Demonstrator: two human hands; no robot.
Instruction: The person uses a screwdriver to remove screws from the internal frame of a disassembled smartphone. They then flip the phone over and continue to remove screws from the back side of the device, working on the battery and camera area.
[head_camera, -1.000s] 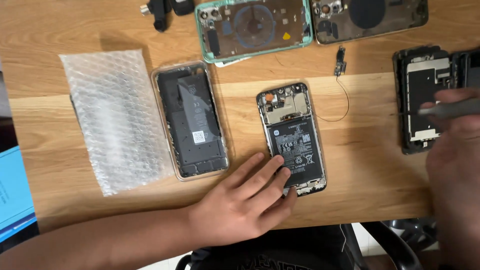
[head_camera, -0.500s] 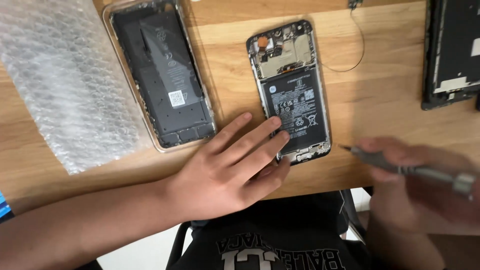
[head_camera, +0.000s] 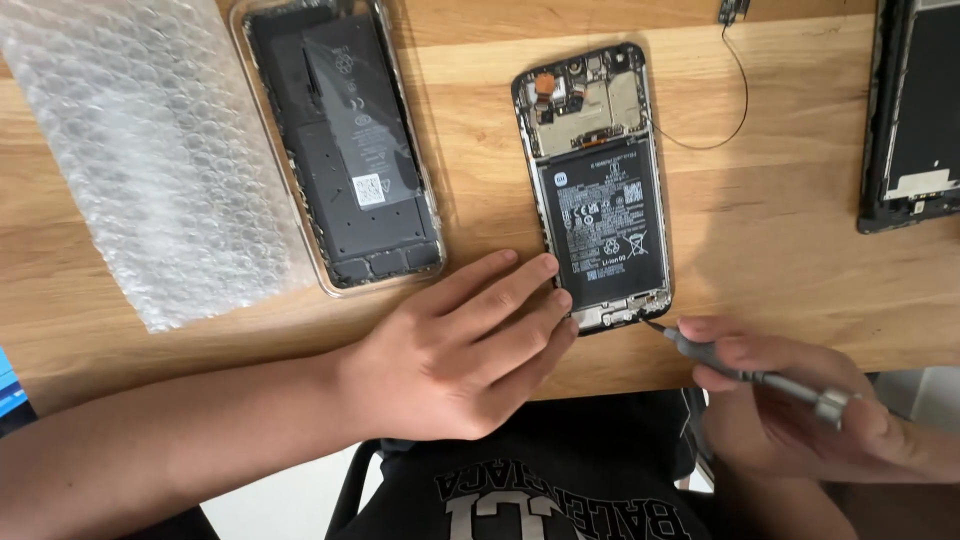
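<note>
An opened smartphone (head_camera: 598, 185) lies flat on the wooden tabletop (head_camera: 790, 250), its back removed, so the black battery and the circuit board above it are visible. The left hand (head_camera: 455, 350) rests flat on the tabletop just left of the phone's lower end, released, with the fingertips (head_camera: 545, 268) touching the phone's lower left edge. The right hand (head_camera: 800, 400) is below and right of the phone and grasps a thin grey screwdriver (head_camera: 755, 375); the tip of the tool meets the lower right corner of the phone. Left of the phone, well apart, lies a detached back cover (head_camera: 340, 140) with a clear rim, inner side up. Further left of the phone lies a sheet of bubble wrap (head_camera: 140, 150). Right of the phone, a thin black wire (head_camera: 735, 110) curves on the wood, and beyond it, at the frame edge, lies part of another dark phone frame (head_camera: 915, 110).
</note>
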